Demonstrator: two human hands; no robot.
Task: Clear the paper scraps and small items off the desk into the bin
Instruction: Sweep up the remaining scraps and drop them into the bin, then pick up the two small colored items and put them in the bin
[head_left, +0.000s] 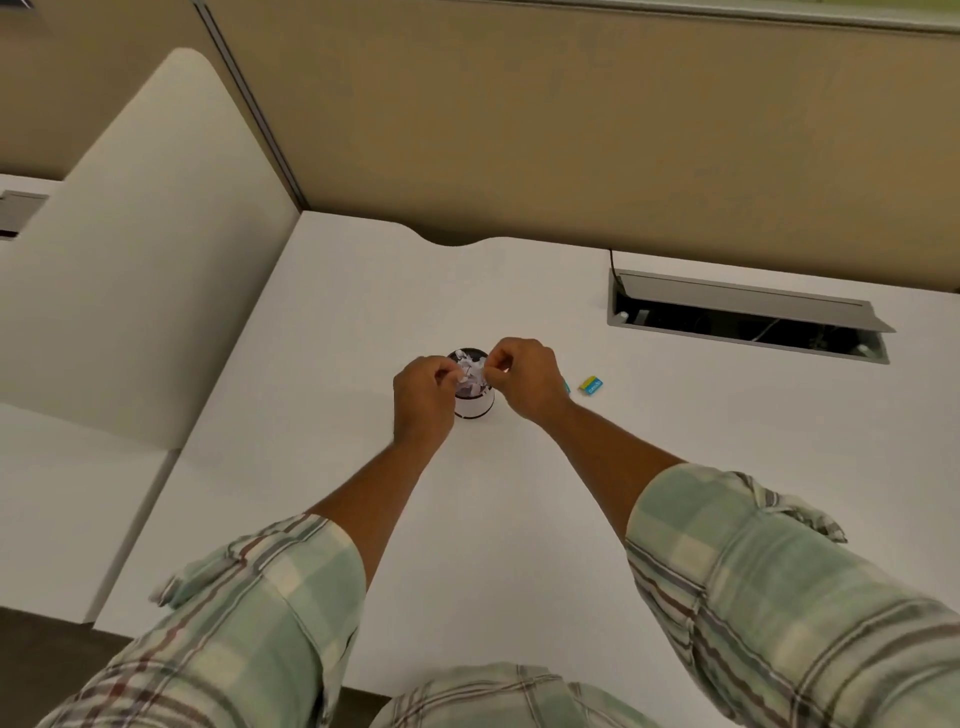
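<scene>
A small round bin (474, 406) with a white wall and dark rim stands in the middle of the white desk (519, 519). White paper scraps (471, 371) fill its top. My left hand (423, 397) and my right hand (524, 376) meet over the bin's mouth, fingers pinched together on the scraps. What each hand holds between its fingertips is too small to see clearly. A small yellow and blue item (591, 385) lies on the desk to the right of my right hand. A sliver of something teal (567, 386) peeks out beside my right wrist.
A cable hatch (748, 317) with its grey lid raised is sunk into the desk at the back right. A beige partition wall (571, 130) runs along the back. A white divider panel (130, 260) stands at the left.
</scene>
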